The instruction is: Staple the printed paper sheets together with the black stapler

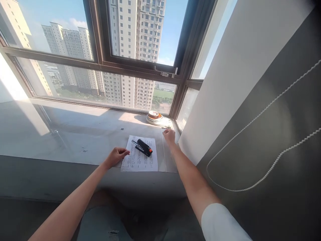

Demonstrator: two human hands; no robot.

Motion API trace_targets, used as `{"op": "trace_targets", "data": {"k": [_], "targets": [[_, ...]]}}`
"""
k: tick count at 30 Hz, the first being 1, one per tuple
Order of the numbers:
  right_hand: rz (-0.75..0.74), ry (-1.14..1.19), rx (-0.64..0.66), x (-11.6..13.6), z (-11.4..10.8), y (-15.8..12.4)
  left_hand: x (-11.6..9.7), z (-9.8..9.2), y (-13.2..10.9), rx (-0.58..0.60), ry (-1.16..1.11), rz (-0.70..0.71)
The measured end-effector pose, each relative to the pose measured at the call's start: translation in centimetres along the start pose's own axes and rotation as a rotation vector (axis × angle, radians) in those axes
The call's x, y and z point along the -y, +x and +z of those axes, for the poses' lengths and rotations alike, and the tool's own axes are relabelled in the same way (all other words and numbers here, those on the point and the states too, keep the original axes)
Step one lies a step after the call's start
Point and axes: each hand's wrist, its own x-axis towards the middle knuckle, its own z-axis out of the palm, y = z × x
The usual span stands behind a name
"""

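Note:
A black stapler (143,148) with an orange-red part at one end lies on printed sheets of paper (140,164). Its silvery magazine sticks out apart from the black top, so it looks opened up. My left hand (117,156) is just left of the stapler, over the paper's left edge, thumb and fingers pinched together. Whatever they may hold is too small to see. Farther forward on the right, my right hand (169,135) is closed with its fingertips pointing left, beside small dark bits (166,127) on the sill. Its grip is too small to make out.
A stack of plates or rolls (154,117) sits in the sill's far right corner. Small dark pieces (122,129) lie on the pale sill (82,134). A framed window (140,67) rises behind. On the right hangs a beaded blind cord (235,190) near the wall.

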Motion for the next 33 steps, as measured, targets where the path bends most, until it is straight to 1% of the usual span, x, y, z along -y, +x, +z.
{"op": "trace_targets", "data": {"k": [2,4,7,10,12,15,18,21,24,26,28,33], "targets": [[0.053,-0.033,0.064,-1.6,1.4,-0.4,0.0,-0.1,-0.1,0.014,0.004,-0.011],[0.083,-0.065,0.097,-2.9,2.2,-0.5,0.1,-0.2,-0.1,0.021,0.014,-0.016],[0.093,-0.112,0.126,-3.9,2.4,-0.4,0.4,-0.3,-0.1,0.007,0.027,-0.014],[0.089,-0.178,0.153,-4.4,1.7,-1.0,0.6,-0.3,0.0,-0.011,0.033,-0.014],[0.070,-0.233,0.180,-4.6,1.1,-2.3,0.8,-0.3,0.2,-0.047,0.033,-0.015],[0.004,-0.295,0.230,-4.7,0.1,-5.3,1.0,-0.2,0.5,-0.095,0.039,-0.006],[-0.090,-0.383,0.253,-4.6,-0.6,-8.5,1.1,0.0,0.7,-0.085,0.061,-0.010],[-0.150,-0.466,0.231,-4.4,-0.8,-10.8,1.0,0.3,0.8,-0.078,0.086,-0.016],[-0.163,-0.491,0.182,-4.4,-0.5,-11.8,1.2,0.6,1.1,-0.104,0.116,-0.022],[-0.175,-0.514,0.156,-4.5,-0.3,-12.0,1.5,0.6,1.9,-0.122,0.198,-0.046],[-0.184,-0.528,0.141,-4.6,-0.3,-11.9,1.9,0.2,3.2,-0.167,0.332,-0.085],[-0.195,-0.518,0.152,-4.6,-0.5,-11.8,3.1,-1.3,8.1,-0.380,0.596,-0.202]]}}
